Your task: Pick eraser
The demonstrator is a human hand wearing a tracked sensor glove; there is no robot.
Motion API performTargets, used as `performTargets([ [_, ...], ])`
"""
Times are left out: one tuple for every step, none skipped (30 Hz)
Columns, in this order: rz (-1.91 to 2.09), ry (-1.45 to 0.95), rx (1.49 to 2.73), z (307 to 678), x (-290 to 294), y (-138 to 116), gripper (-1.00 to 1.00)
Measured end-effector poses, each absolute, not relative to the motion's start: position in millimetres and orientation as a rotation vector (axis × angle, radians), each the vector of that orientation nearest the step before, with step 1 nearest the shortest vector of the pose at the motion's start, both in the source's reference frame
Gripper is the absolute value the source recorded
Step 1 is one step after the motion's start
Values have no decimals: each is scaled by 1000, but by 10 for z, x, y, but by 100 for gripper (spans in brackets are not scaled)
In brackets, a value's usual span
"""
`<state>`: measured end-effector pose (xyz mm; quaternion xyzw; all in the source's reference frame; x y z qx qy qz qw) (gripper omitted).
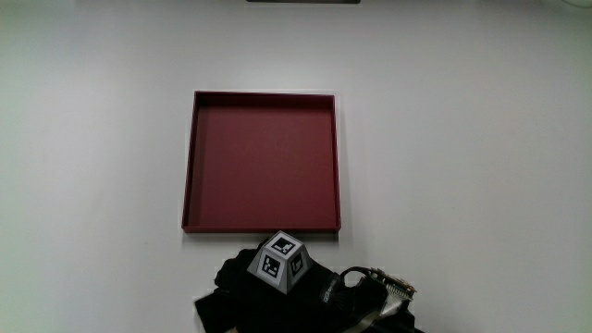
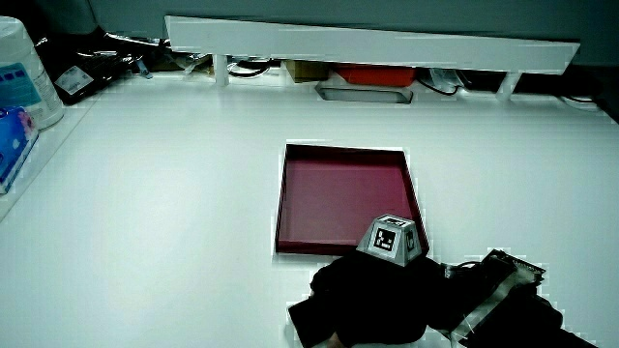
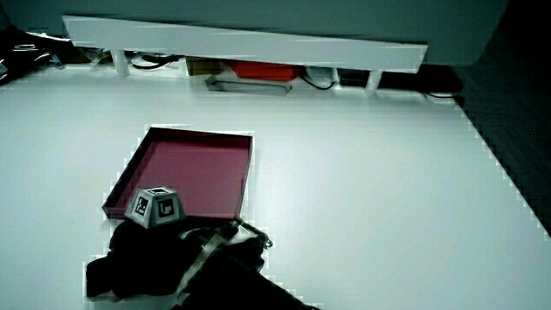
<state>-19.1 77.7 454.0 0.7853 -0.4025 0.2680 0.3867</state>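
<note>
Resting place: the hand [image 1: 277,287] lies on the white surface [image 1: 462,139], just beside the edge of the tray that is nearest the person.
Marker: the patterned cube [image 1: 278,262] on the back of the hand faces upward, so the palm is turned down toward the surface.
Fingers: they cannot be made out in any view; the glove reads as one dark mass, so whether they are spread, curled or holding something cannot be told.
Tray: the dark red tray [image 1: 262,162] sits square on the surface, and nothing shows inside it.
Eraser: no eraser shows in any view; it may lie under the hand, but that is a guess.
Forearm: in a side view the forearm [image 2: 484,309] runs back toward the person's edge of the surface.
Partition: a low white partition [image 2: 372,43] stands at the surface's edge farthest from the person, with clutter under it.
Step, as judged: either reaching for or covering the eraser; which one cannot be settled.
</note>
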Motion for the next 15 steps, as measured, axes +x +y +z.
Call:
performTargets([
  [679, -1027, 2006, 4543, -179, 762, 100],
  [683, -1029, 2032, 4448, -165, 724, 100],
  [682, -1025, 2041, 4453, -148, 698, 100],
  [699, -1044, 2061, 4413, -132, 665, 100],
  [757, -1026, 2031, 4360, -113, 624, 100],
  [742, -1035, 2060, 4305, -102, 587, 100],
  [727, -1044, 2090, 4249, -90, 550, 100],
  [782, -1032, 2064, 4250, -71, 512, 100],
  [750, -1042, 2100, 4176, -59, 469, 100],
  [753, -1028, 2110, 4150, -41, 432, 100],
  [743, -1049, 2138, 4138, -23, 398, 100],
  [794, -1027, 2123, 4089, 1, 349, 100],
  [800, -1029, 2150, 4030, 23, 305, 100],
  [802, -1021, 2161, 4022, 41, 268, 100],
  [805, -1013, 2171, 4015, 60, 231, 100],
])
